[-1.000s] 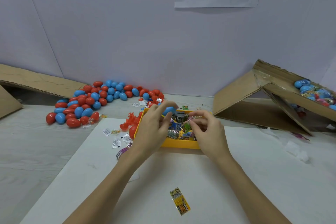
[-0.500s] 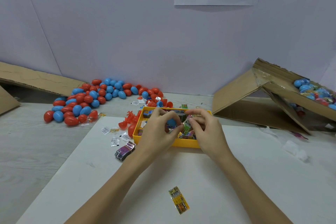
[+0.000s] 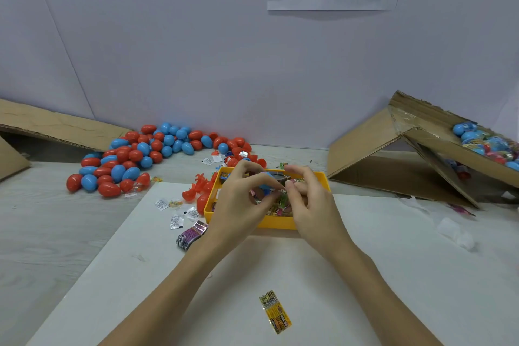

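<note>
Blue shell [image 3: 266,184] now closer to packet [image 3: 283,200]

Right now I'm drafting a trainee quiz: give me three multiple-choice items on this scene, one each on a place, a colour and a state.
1. Where does the lone yellow packet lie? A inside a drawer; B on the white sheet between the forearms; C on a chair.
2. What colour is the tray? A yellow; B green; C white.
3. What are the left hand and right hand doing? A lying flat; B hanging idle; C each holding something small.
B: it lies on bare sheet. A: its rim is yellow. C: the left grips a blue shell, the right pinches a green packet.
</note>
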{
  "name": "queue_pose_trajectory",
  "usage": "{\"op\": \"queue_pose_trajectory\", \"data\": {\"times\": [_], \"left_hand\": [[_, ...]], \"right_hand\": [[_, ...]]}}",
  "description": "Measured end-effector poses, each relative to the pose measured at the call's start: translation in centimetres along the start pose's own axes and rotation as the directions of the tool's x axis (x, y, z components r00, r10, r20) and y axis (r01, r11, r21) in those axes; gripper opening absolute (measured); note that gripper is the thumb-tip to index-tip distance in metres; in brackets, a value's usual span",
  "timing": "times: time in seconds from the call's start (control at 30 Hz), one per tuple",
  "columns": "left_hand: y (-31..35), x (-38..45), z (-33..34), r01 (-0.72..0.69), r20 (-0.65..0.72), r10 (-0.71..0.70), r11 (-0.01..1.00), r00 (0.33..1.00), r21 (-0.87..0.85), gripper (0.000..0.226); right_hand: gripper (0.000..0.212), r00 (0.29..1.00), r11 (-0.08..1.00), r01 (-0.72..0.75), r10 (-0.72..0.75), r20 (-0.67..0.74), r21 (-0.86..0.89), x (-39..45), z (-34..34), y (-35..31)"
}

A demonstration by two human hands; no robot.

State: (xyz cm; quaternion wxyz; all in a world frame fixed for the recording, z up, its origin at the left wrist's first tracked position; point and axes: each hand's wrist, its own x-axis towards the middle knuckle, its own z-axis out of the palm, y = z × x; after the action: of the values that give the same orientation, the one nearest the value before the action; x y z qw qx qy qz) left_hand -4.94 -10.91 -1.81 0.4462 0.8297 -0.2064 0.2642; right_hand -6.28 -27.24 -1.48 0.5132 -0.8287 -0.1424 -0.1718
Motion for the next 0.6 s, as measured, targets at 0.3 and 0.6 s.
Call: {"op": "queue_pose_trajectory", "data": {"times": [0.3,0.6], "left_hand": [[0.26,0.48,-0.59,0.153,-0.067,-0.167,0.973,0.984,-0.174,0.009],[0.76,0.57,-0.51,0.248,0.054,-0.242,0.938,0.969,-0.241,0.021]], "right_hand": [[0.014,0.994,0.971,-0.104,0.105,0.006,0.215,0.45,-0.33,0.2],[0.012,0.966,0.934,-0.227,0.251,-0.054,0.276,0.51,-0.6,0.47]]}}
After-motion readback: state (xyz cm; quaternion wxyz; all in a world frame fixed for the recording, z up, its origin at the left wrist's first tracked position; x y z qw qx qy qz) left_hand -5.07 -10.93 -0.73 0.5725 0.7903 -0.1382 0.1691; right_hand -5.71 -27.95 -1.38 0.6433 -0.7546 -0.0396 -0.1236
